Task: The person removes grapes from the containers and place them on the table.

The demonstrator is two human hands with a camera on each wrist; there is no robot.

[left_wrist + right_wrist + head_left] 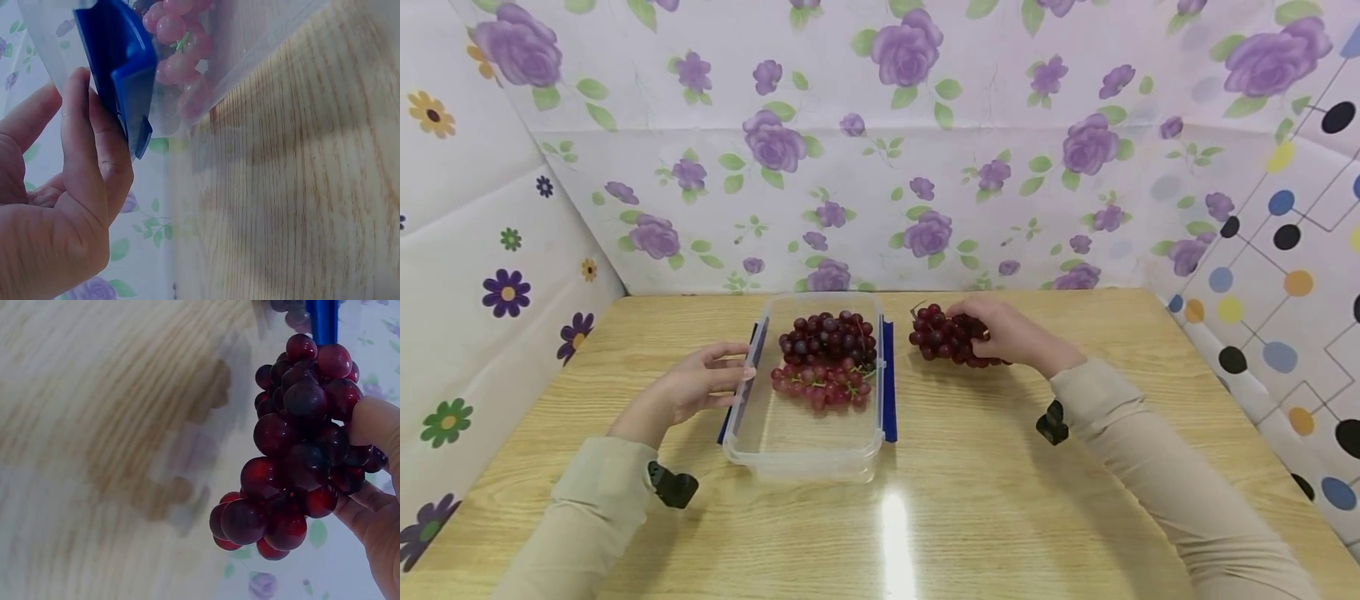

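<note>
My right hand (1006, 332) grips a bunch of dark red grapes (942, 335), to the right of a clear plastic container (805, 460). In the right wrist view the thumb and fingers pinch one side of the bunch (287, 465), and its shadow falls apart from it on the table. Inside the container lie a dark purple bunch of grapes (827, 337) and, nearer me, a lighter red bunch (820, 385). My left hand (696, 385) touches the container's left side with fairly straight fingers, beside a blue latch flap (122, 69) that hangs down.
A wooden table (970, 500) bears everything. Another blue flap (889, 383) hangs on the container's right side. Behind the table rises a flowered cloth wall (865, 208), with patterned side walls at left and right.
</note>
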